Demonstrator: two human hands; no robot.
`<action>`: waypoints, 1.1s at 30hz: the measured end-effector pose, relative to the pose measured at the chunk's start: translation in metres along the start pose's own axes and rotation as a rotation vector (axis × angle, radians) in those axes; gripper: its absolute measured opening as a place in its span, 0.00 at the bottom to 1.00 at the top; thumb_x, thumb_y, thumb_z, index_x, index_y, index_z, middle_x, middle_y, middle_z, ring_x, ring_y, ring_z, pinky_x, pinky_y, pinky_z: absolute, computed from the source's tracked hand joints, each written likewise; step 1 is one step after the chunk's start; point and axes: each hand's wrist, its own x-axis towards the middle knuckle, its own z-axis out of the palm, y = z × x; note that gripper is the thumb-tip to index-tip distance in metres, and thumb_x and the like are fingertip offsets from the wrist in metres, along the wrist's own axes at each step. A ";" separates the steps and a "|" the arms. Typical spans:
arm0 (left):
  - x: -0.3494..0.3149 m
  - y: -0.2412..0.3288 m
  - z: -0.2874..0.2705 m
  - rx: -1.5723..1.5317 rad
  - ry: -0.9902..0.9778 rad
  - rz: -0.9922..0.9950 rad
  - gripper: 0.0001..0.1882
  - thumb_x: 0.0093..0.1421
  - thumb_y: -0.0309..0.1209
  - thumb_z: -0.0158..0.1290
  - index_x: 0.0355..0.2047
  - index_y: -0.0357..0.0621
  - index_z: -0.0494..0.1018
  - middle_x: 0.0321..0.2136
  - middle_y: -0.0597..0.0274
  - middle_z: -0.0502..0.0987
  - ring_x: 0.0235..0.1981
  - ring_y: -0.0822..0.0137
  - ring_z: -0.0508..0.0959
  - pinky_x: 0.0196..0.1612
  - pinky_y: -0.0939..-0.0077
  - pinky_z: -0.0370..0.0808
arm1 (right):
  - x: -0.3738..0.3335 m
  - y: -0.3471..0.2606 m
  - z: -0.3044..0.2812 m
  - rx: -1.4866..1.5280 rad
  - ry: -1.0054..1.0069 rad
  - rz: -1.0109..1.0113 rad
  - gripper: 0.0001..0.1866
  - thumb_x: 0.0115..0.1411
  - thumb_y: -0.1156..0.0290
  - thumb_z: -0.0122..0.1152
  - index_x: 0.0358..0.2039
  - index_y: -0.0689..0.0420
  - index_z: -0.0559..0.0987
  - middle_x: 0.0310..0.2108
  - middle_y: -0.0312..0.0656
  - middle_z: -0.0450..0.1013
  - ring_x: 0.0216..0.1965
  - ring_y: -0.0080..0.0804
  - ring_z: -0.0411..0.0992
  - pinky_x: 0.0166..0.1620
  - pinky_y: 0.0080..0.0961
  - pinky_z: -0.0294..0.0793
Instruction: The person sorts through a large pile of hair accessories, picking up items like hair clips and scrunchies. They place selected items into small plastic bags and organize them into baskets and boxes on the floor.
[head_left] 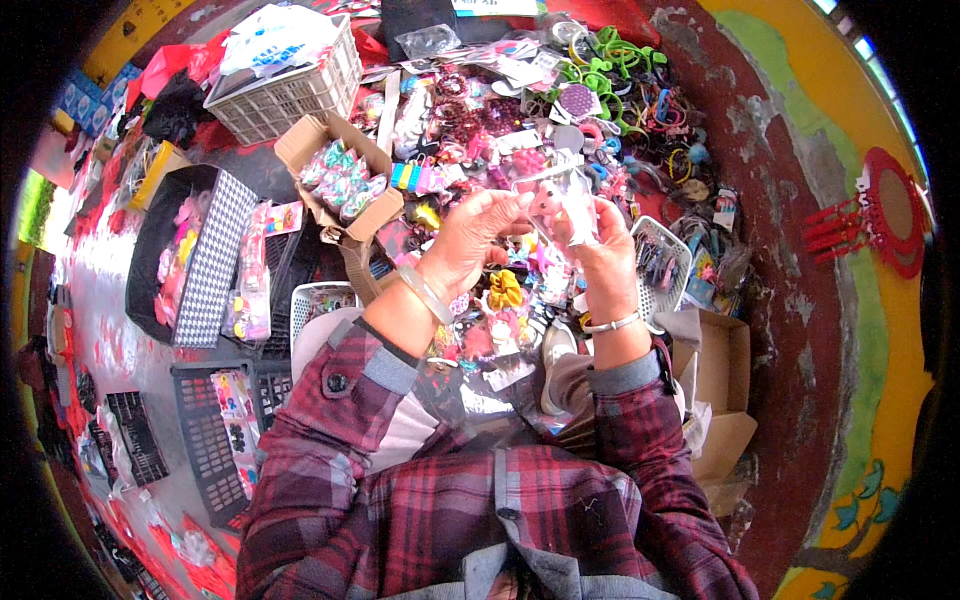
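A small clear plastic packet [562, 197] with something pale and pinkish in it is held up in front of me, over a heap of hair accessories. My right hand [608, 262] is closed on its lower right side. At its left edge, the thumb and fingertips of my left hand [475, 235] pinch the plastic. What exactly lies inside is too small and glary to name. Just below my hands a yellow scrunchie [505, 289] rests on the heap.
Left of the heap stand a cardboard box [384, 205] of wrapped trinkets, a checked fabric bin [215, 255] and a black plastic basket [205, 440]. Behind them is a beige crate [290, 105]. A white basket [676, 258] and an opened carton [733, 370] sit at the right, near the wall.
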 end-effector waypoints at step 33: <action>0.000 -0.009 0.003 -0.147 0.040 0.135 0.14 0.58 0.27 0.50 0.45 0.41 0.70 0.38 0.64 0.75 0.39 0.73 0.74 0.43 0.77 0.71 | -0.012 0.003 0.017 -0.128 -0.100 -0.103 0.14 0.58 0.70 0.55 0.43 0.62 0.73 0.34 0.34 0.72 0.37 0.17 0.68 0.40 0.16 0.67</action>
